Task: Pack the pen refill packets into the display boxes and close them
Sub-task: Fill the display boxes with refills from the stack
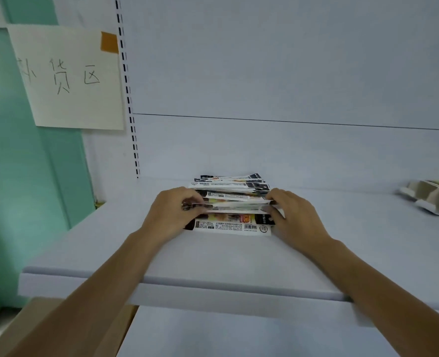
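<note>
A loose stack of pen refill packets (230, 202), printed in white, black and orange, lies on the white shelf (213, 256) near its back wall. My left hand (173, 213) grips the left ends of the packets with curled fingers. At the right ends of the same packets my right hand (294, 215) holds on, its fingers curled round them. The lowest packet lies flat with a barcode showing. Pale cardboard display boxes (433, 198) sit at the shelf's far right edge, partly cut off by the frame.
A handwritten paper sign (69, 78) is taped to the wall at the upper left, beside a slotted shelf upright (128, 94). A brown cardboard surface (58, 331) shows below the shelf's front left. A lower white shelf (239, 336) lies beneath.
</note>
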A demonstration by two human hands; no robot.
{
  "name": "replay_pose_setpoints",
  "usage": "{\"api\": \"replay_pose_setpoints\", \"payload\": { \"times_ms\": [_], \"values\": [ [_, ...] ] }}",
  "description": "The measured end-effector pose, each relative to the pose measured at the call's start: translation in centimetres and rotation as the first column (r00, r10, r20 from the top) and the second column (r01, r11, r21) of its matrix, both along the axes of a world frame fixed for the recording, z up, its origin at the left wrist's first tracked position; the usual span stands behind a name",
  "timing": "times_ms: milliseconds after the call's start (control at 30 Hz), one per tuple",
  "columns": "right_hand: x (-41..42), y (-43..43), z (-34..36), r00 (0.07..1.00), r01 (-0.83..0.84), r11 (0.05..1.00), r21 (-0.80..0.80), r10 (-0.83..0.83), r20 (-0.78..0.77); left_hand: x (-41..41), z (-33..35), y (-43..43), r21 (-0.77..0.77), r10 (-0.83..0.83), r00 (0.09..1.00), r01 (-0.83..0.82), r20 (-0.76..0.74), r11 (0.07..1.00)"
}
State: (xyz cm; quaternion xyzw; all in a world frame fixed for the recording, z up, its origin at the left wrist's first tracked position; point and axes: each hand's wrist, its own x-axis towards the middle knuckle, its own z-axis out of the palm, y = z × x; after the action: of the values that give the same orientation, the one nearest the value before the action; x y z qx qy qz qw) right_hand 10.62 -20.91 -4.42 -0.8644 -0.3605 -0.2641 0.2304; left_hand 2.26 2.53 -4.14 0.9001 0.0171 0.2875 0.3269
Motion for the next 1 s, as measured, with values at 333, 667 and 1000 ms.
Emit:
{"api": "replay_pose_setpoints", "payload": {
  "times_ms": [333, 667, 1000],
  "values": [
    [0.1, -0.4, 0.5, 0.981, -0.04, 0.986, 0.163, 0.07, -0.181, 0.3, 0.2, -0.3, -0.033, 0.095, 0.992, -0.092, 0.087, 0.995],
    [0.9, -0.7, 0.2, 0.994, 0.104, 0.969, 0.223, -0.091, -0.068, 0.1, 0.3, -0.8, -0.077, -0.062, 0.998, 0.064, 0.024, 0.995],
    [-0.3, 0.1, 1.4, 0.949, -0.031, 0.945, 0.325, 0.129, -0.286, 0.3, 1.2, -1.3, -0.19, 0.157, 0.966, -0.118, 0.205, 0.975]
  ]
}}
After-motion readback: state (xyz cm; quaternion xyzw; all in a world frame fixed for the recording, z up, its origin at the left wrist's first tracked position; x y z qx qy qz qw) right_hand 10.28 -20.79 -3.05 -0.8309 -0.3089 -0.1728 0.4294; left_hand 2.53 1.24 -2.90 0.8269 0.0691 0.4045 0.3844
